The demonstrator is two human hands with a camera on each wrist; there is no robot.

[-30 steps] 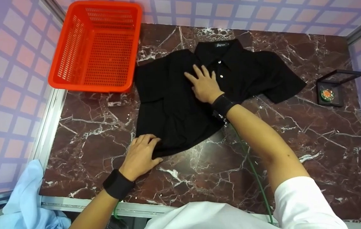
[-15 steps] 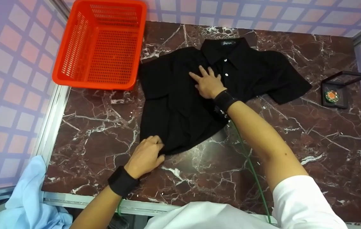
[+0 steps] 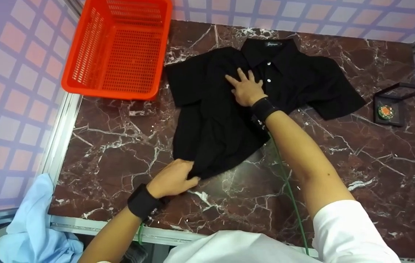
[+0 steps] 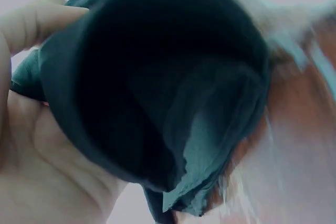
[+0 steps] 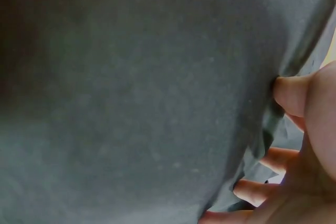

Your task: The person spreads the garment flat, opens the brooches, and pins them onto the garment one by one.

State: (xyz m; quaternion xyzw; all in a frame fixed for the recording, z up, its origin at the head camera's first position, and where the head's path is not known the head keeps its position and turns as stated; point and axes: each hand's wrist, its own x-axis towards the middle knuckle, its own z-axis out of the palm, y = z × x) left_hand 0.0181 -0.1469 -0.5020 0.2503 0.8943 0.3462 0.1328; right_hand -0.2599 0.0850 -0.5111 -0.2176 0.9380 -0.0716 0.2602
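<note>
The black shirt lies flat, front up, at the upper middle of the table as the head view shows it. Taking the shirt as the clock's centre, its collar points to one o'clock, short sleeves reach out at ten and three, and the hem runs from seven toward five.

It looks light, soft and limp, likely to crease and slide over the polished surface rather than break. The hem, which gapes like a tube in the left wrist view, seems a sound place to grip, and the shoulders or side seams should also serve; one hand bearing down on the chest should check slipping.

At seven o'clock the left hand pinches the hem corner between thumb and curled fingers. The right hand rests just left of the buttons, fingers spread wide, pressing the cloth without gripping it.

Farther out, a red basket stands at ten o'clock, close to a sleeve. At three, near the other sleeve, sits a small black case with its lid raised and a round disc inside. Light blue cloth hangs at eight, beyond the edge of the marbled table.
</note>
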